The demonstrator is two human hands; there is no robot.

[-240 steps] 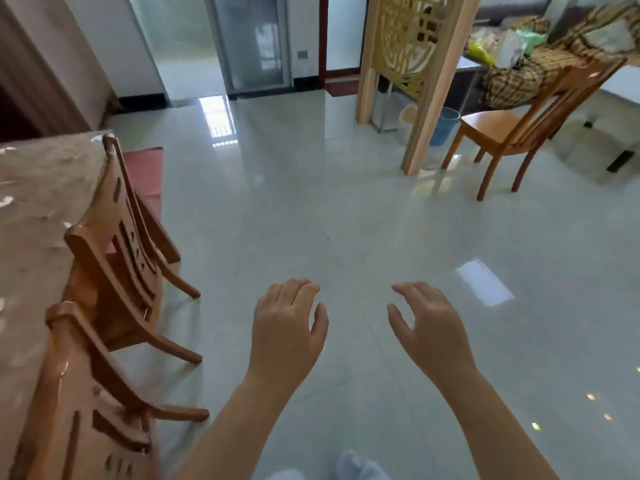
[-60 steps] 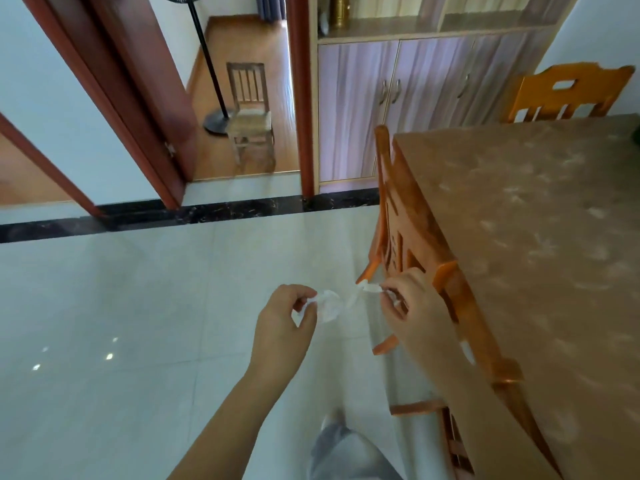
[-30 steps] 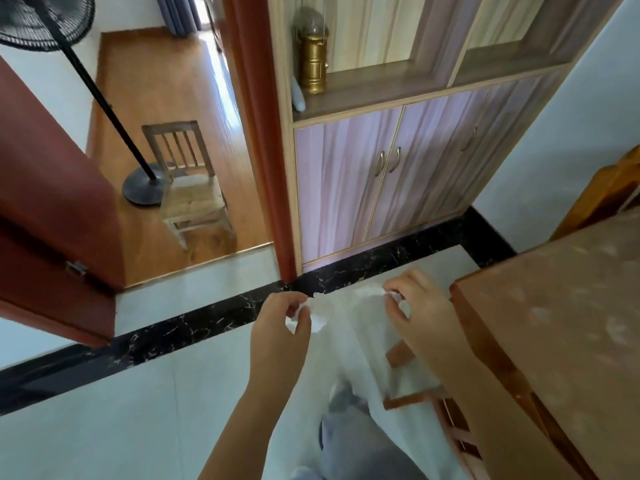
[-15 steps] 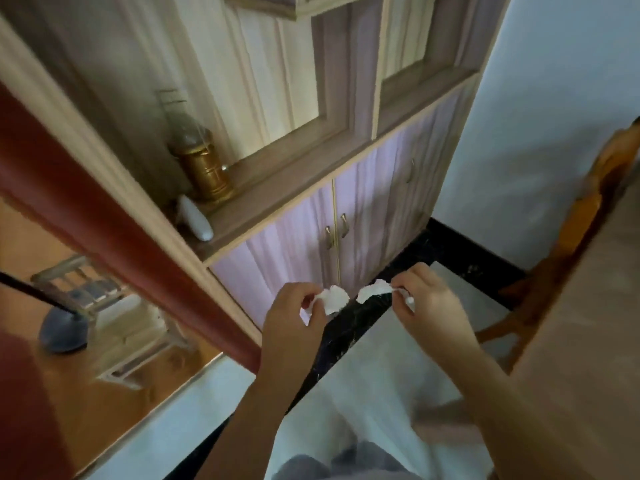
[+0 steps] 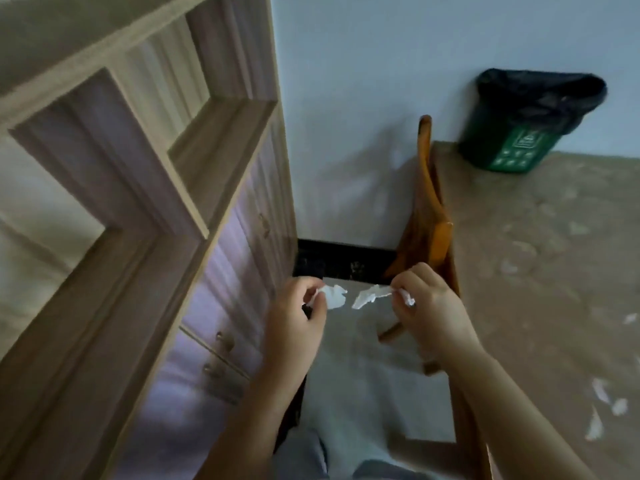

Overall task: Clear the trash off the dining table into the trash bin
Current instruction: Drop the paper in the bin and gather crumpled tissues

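Head view: left hand (image 5: pixel 294 327) and right hand (image 5: pixel 429 306) at frame centre, fingers each pinched on a crumpled white paper scrap (image 5: pixel 332 295), carried toward the green black-lined trash bin (image 5: pixel 519 126) on the brown counter (image 5: pixel 540 258), upper right, for dumping.

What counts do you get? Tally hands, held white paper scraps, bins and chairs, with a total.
Bare hands: 2, left, right
Crumpled white paper scraps, held: 2
Green plastic trash bin with black liner: 1
Orange wooden chair: 1
Total: 6
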